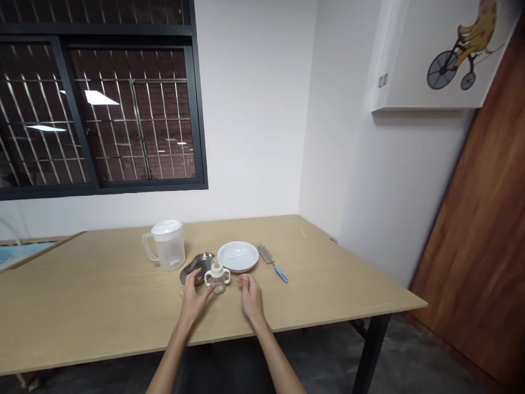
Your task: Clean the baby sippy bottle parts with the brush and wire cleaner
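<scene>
A small clear baby bottle (pixel 219 282) with a cream collar, two side handles and a teat stands upright near the front of the table. My left hand (pixel 194 295) is at its left, thumb and fingers spread apart; the thumb tip reaches the bottle's lower side, and I cannot tell whether it touches. To the bottle's right, apart from it, is my right hand (pixel 251 295), fingers curled in and thumb against them, with nothing visible in it. Behind my left hand lies a kidney-shaped metal tray (pixel 204 257), partly hidden by the fingers and bottle.
A white plate (pixel 239 268) sits behind the bottle, with a brush (pixel 280 273) with a blue handle to its right. A translucent lidded jug (pixel 169 249) stands at the back left. The wooden table (pixel 328 284) meets walls behind and at right.
</scene>
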A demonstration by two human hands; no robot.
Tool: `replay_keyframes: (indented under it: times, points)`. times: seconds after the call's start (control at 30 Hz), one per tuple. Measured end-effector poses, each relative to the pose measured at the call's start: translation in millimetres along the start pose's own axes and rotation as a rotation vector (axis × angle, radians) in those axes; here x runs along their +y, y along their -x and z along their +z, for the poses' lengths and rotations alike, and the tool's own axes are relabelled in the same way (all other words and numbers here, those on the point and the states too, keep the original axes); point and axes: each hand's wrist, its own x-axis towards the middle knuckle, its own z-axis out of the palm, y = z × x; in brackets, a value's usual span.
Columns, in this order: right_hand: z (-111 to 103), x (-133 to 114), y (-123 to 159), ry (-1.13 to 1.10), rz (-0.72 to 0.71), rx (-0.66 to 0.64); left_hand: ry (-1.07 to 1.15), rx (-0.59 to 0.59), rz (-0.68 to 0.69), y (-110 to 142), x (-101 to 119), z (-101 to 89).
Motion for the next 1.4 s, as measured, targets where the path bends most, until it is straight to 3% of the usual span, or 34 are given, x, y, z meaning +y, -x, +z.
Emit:
replay_keyframes:
  times: [0.13,0.23,0.67,1.13,1.4]
  points:
    - [-29,17,-2,0.036,0.068,0.023,0.025,-0.016,-0.036,5,-7,-12.0]
    - [-40,24,-3,0.061,0.099,0.033,0.007,-0.021,-0.04,3,-7,-10.3]
    - [-42,37,-2,0.076,0.202,-0.116,-0.118,-0.004,-0.083,-18,19,48.7]
    - [-39,41,0,0.087,0.23,-0.143,0.118,-0.02,-0.11,-13,13,32.1]
    - [-39,38,0,0.085,0.135,-0.079,0.153,-0.138,-0.075,-8,17,33.6]
